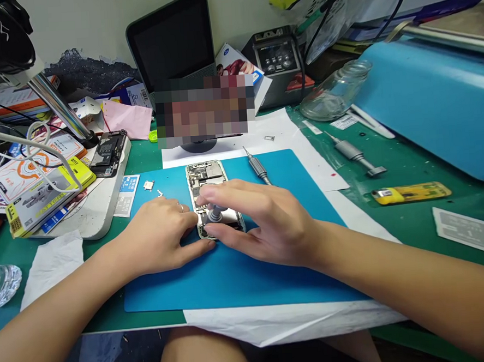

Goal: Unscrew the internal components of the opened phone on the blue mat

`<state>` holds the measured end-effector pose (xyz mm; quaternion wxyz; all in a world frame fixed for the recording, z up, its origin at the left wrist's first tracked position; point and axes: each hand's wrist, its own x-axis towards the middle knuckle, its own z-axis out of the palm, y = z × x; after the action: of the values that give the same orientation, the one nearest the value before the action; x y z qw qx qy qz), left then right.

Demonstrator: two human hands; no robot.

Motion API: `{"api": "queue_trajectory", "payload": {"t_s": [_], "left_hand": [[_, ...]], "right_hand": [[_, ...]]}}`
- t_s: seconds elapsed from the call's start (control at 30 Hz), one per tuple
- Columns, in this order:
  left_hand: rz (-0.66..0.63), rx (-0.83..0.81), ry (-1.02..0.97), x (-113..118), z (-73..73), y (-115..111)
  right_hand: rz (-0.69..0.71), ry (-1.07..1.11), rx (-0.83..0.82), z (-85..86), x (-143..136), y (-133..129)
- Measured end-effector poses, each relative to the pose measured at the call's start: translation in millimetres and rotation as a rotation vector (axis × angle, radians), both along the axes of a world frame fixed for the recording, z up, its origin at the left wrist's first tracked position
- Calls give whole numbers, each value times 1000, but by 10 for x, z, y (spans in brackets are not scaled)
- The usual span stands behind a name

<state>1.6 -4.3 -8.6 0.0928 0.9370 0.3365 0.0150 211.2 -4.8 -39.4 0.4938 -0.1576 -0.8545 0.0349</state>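
Note:
An opened smartphone (pixel 215 173) lies on the blue mat (pixel 248 284), its circuit board and inner parts exposed. My left hand (pixel 167 229) rests at its left edge, thumb and index finger pressed against the frame. Over the lower half of the phone, my right hand (pixel 264 218) grips a grey screwdriver (pixel 215 214), held upright between thumb and fingers; its tip is hidden. Behind my right hand a second grey screwdriver (pixel 258 166) lies on the mat. Small metal pieces (pixel 148 185) sit left of the phone.
At left, a battery box (pixel 50 195) and another opened phone (pixel 109 153) lie on a white device. A glass jar (pixel 335 93), a third screwdriver (pixel 353 152) and a yellow cutter (pixel 410 192) lie at right. A dark screen (pixel 171 38) stands at the back.

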Motion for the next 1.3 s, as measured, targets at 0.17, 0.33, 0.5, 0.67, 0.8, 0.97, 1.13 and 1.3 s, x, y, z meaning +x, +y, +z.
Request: {"api": "queue_trajectory", "payload": {"t_s": [0.17, 0.33, 0.5, 0.67, 0.8, 0.97, 1.13, 1.3], "left_hand": [[-1, -6, -2, -1, -13, 0], [3, -1, -12, -9, -24, 2], [-3, 5, -7, -11, -27, 3], [-1, 2, 3, -6, -35, 3], [0, -4, -5, -5, -37, 2], [10, -2, 20, -7, -40, -3], [9, -8, 6, -4, -46, -2], [1, -15, 17, -6, -28, 3]], "right_hand": [[0, -10, 10, 12, 1, -7], [-16, -17, 10, 10, 1, -12], [-1, -18, 12, 18, -9, -25], [-15, -23, 23, 15, 0, -26], [-25, -38, 14, 20, 4, -27], [-10, -31, 29, 24, -3, -20], [-22, -38, 22, 29, -7, -33], [-16, -33, 8, 3, 0, -7]]}}
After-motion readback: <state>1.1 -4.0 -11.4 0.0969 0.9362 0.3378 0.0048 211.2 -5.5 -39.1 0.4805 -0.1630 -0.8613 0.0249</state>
